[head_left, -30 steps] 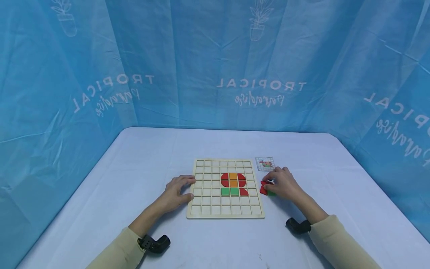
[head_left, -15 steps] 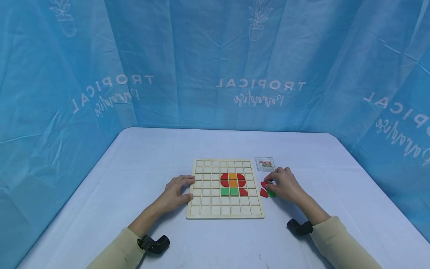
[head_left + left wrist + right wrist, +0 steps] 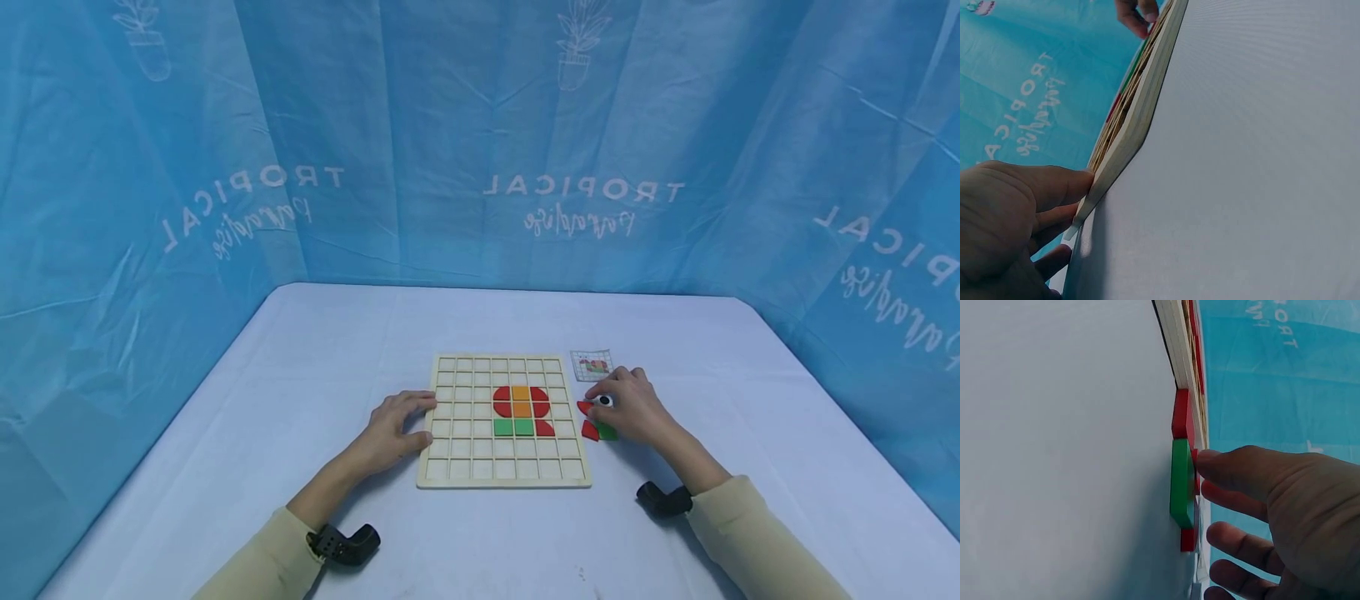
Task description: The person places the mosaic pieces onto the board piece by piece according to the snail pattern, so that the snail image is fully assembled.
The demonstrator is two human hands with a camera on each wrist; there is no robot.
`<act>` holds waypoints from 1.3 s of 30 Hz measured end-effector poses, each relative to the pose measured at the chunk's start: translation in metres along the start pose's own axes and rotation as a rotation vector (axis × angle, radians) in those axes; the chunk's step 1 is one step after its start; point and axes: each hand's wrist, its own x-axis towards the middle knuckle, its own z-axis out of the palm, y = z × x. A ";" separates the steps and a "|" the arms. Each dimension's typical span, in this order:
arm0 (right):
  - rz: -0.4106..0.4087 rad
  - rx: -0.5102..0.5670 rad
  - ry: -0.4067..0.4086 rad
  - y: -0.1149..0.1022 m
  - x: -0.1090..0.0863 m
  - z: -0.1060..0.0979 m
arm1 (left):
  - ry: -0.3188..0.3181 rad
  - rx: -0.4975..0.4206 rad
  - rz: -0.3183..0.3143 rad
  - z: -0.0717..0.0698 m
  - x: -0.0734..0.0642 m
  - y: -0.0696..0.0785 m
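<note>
A red piece (image 3: pixel 584 407) lies at the fingertips of the right hand (image 3: pixel 630 410), in the lower half of the head view, right of centre, just beside the right edge of the pale gridded board (image 3: pixel 502 482). Thumb and forefinger appear to pinch it — the step in hand looks like taking one piece from the loose cluster. Close about it are a second red piece (image 3: pixel 590 431), a green piece (image 3: pixel 607 432) and a white eye disc (image 3: pixel 605 401). On the board, orange tiles (image 3: pixel 521 409) sit between rounded red tiles (image 3: pixel 502 409), with two green tiles (image 3: pixel 513 427) and a red corner tile (image 3: pixel 544 428) in the row below. The small picture card (image 3: pixel 592 366), above the cluster, shows a similar coloured figure; my judgement is that the next move calls for matching it — lifting the piece leftward, turning it to suit, and seating it flat in one cell.

The right forearm reaches in from the lower right, hand palm-down, other fingers loosely bent. From the lower left, the left hand (image 3: pixel 388 432) rests against the board's left edge, fingers extended and relaxed, thumb touching the rim, seemingly steadying it. White cloth (image 3: pixel 480 542) lies under everything.
</note>
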 end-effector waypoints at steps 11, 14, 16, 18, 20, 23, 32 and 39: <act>-0.025 -0.015 -0.013 0.004 -0.002 -0.001 | -0.004 -0.005 0.002 -0.001 -0.001 0.001; -0.024 -0.006 0.002 0.002 -0.003 -0.002 | -0.006 -0.009 0.004 -0.001 -0.001 0.001; -0.030 0.012 0.012 -0.001 -0.004 -0.004 | -0.008 -0.014 -0.005 -0.001 -0.001 0.002; -0.043 0.032 0.022 -0.007 -0.005 -0.005 | -0.007 -0.020 -0.014 -0.001 -0.001 0.003; -0.068 0.059 0.025 -0.015 -0.006 -0.006 | -0.005 -0.020 -0.017 -0.001 -0.001 0.003; -0.102 0.097 0.019 -0.031 -0.007 -0.005 | -0.008 -0.017 -0.013 -0.002 -0.001 0.003; -0.217 0.120 0.024 -0.087 -0.011 0.015 | -0.005 -0.008 0.007 -0.002 -0.001 0.001; -0.276 0.068 -0.006 -0.116 -0.009 0.034 | -0.009 -0.009 0.022 -0.002 -0.001 0.001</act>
